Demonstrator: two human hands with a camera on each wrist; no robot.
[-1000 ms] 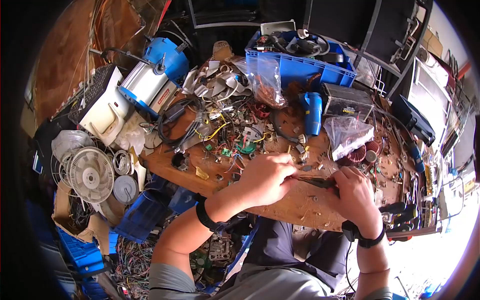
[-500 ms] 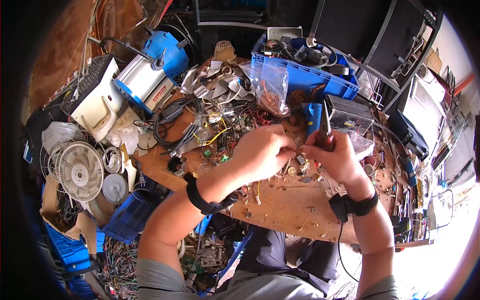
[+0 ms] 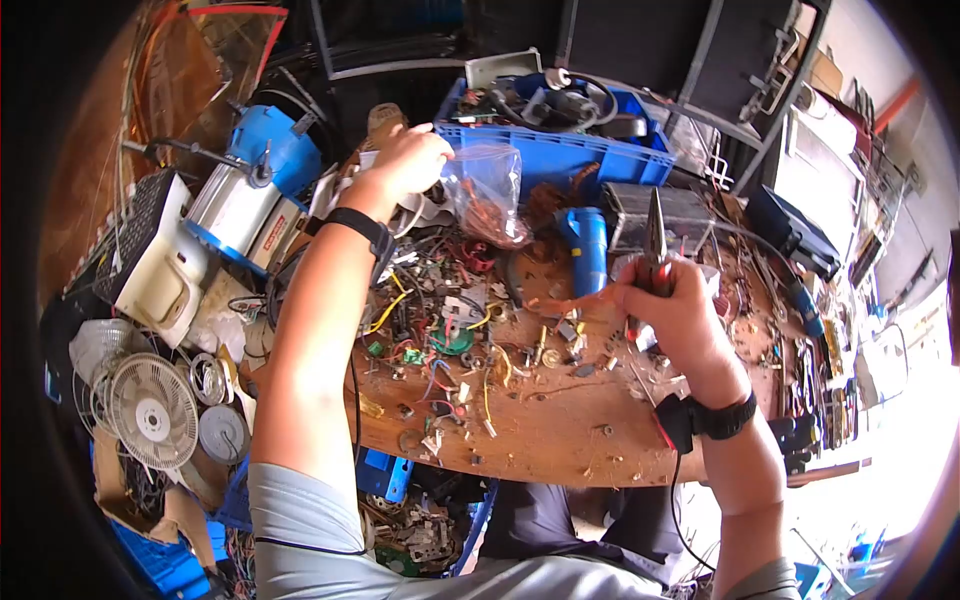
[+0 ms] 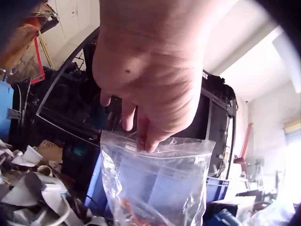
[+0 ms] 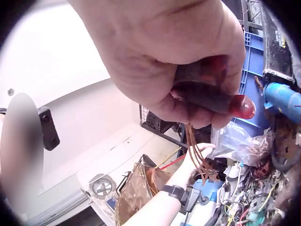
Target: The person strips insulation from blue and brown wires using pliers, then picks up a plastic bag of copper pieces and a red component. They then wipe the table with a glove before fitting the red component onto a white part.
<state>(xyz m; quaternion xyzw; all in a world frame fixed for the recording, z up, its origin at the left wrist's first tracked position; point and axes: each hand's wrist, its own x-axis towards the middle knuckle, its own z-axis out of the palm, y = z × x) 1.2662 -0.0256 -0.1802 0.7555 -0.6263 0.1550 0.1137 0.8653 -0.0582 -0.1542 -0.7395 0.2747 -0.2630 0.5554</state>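
Where the head view serves as the dial, the wooden workbench, brown, flat and strewn with small scrap, spreads from the centre toward six o'clock. Crate: blue plastic, rigid, ribbed rim, at one o'clock, filled with parts and cable. Bag: clear, thin, creased plastic, at twelve o'clock in front of the crate; long axis roughly upright, mouth toward twelve, reddish-brown copper bundled at its base; a zip strip crosses the top. Left hand: at eleven o'clock, thumb and finger pinching the bag's upper edge, other fingers hanging free. Right hand: at three o'clock, fingers curled round the pliers and the copper wires together. Blue cylinder: smooth-sided, at one to two o'clock, between bag and pliers. Pliers: tapered metal nose, red and black grips, at two o'clock; long axis near vertical, nose pointing to twelve. Copper wires: thin, bare-looking, orange-brown strands, loosely bunched, reaching from the right fingers toward nine o'clock; in the right wrist view they hang toward six, slightly bowed.
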